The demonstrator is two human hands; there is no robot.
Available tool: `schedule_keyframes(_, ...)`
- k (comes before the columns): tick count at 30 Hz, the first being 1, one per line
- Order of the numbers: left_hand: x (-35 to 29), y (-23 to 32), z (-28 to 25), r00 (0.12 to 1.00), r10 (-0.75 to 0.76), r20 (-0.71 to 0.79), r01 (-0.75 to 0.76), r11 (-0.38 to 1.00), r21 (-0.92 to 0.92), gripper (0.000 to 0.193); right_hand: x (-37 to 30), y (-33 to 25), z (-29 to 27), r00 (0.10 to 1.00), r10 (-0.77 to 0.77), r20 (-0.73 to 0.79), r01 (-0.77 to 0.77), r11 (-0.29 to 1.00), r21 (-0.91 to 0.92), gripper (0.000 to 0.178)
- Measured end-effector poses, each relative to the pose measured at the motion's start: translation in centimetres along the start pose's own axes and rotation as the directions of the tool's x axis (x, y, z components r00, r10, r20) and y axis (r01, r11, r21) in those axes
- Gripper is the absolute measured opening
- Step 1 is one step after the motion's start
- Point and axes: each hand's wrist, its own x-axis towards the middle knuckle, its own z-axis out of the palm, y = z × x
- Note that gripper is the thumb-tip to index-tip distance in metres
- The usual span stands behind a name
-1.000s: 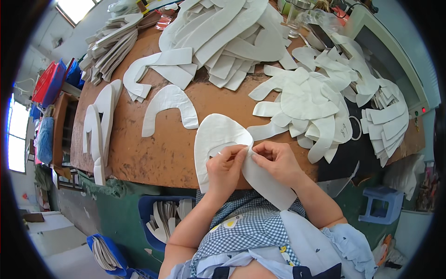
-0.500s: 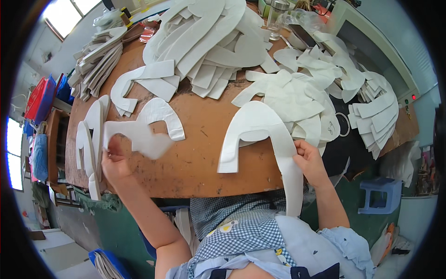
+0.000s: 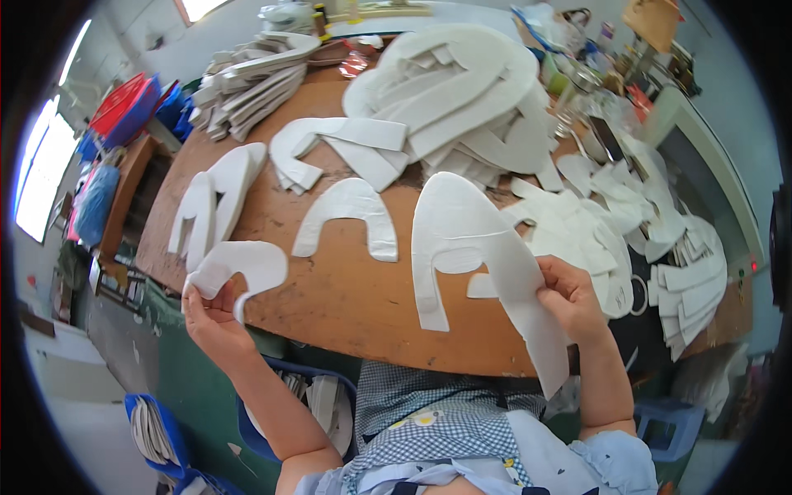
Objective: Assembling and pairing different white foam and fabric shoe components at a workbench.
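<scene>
"While the left hand point(image 3: 216, 312) and the right hand point(image 3: 572, 299) are well apart, what has each got?"

"The left pinches a thin white curved sheet point(image 3: 257, 257) between thumb and fingers, just by the near left edge of the brown wooden table point(image 3: 355, 309). The right is closed on one leg of a larger white pointed-arch piece point(image 3: 450, 216), held up over the table's near right part."

"Is the larger one done?"

"I can't tell. A line crosses it above the inner curve, with a rounded bit of white showing beneath, so I'd judge two layers are joined there, at least partly. The thin sheet is separate from it."

"And the rest?"

"A flat white U-shaped piece point(image 3: 346, 198) lies alone on the table, between the hands and farther out. Beyond it stands a big heap of white curved pieces point(image 3: 445, 91); to the right spreads a loose pile of thinner white shapes point(image 3: 573, 227). Plenty seems left, though nothing shows which pile is finished."
</scene>
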Motion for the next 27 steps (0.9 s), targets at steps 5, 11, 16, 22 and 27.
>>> schedule_keyframes(5, -1.0, 1.5, -1.8, 0.998, 0.037, -0.044, -0.036, 0.999, 0.013, 0.026, 8.2, -4.9, 5.4, 0.978, -0.160, 0.135, 0.175, 0.979, -0.103, 0.045)
schedule_keyframes(11, -2.4, 1.8, -2.4, 0.998, 0.064, -0.027, -0.063, 0.997, 0.043, 0.020, 26.8, -4.1, 11.6, 0.983, -0.087, 0.164, 0.093, 0.995, -0.029, 0.042)
schedule_keyframes(16, -3.2, 2.0, -1.1, 0.993, 0.114, -0.007, -0.112, 0.981, 0.159, 0.018, 32.6, 0.7, 14.9, 0.797, -0.603, 0.029, 0.387, 0.474, -0.791, 0.050)
schedule_keyframes(22, -7.9, -1.3, 2.6, 0.789, -0.060, 0.611, -0.335, 0.791, 0.511, 0.012, 16.7, 0.8, 18.6, 0.633, 0.368, 0.681, -0.496, 0.869, -0.008, 0.053)
schedule_keyframes(27, -7.6, -5.1, 5.8, 0.537, -0.075, 0.840, -0.393, 0.859, 0.327, 0.010, 13.6, 5.9, 9.8, 0.852, 0.293, 0.433, -0.291, 0.954, -0.073, 0.048)
